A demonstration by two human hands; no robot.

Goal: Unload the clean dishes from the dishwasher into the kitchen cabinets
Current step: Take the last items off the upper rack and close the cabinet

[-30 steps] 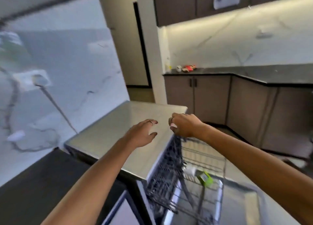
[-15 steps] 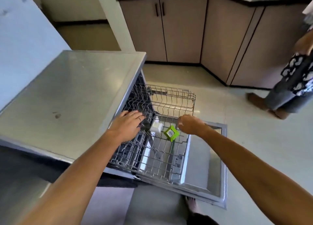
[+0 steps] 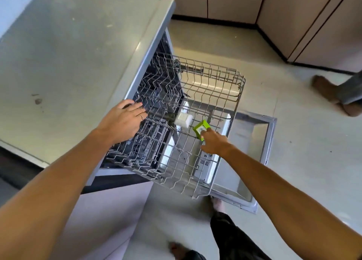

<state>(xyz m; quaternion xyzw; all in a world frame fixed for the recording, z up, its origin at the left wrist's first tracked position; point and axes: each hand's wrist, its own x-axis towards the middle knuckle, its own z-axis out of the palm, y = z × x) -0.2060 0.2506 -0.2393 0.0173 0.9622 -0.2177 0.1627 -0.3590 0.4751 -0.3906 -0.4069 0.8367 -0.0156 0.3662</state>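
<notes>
The dishwasher (image 3: 78, 64) stands open with its door (image 3: 252, 152) folded down to the floor. Its grey wire rack (image 3: 225, 95) is pulled out over the door and holds no dishes that I can see. A small white box (image 3: 183, 119) and a small green box (image 3: 200, 128) sit low near the rack's middle. My left hand (image 3: 122, 120) rests on the rack's inner edge at the dishwasher's mouth, fingers spread over the wires. My right hand (image 3: 213, 143) reaches into the rack and its fingertips touch the green box.
Beige lower cabinets (image 3: 293, 15) run along the back and right wall. Another person's feet (image 3: 333, 95) stand on the tiled floor at the right. My own legs and feet (image 3: 215, 230) are below the door's near corner.
The view has tilted further down onto the rack. My right hand slid forward beside the green box. My left hand stays on the rack's inner edge.
</notes>
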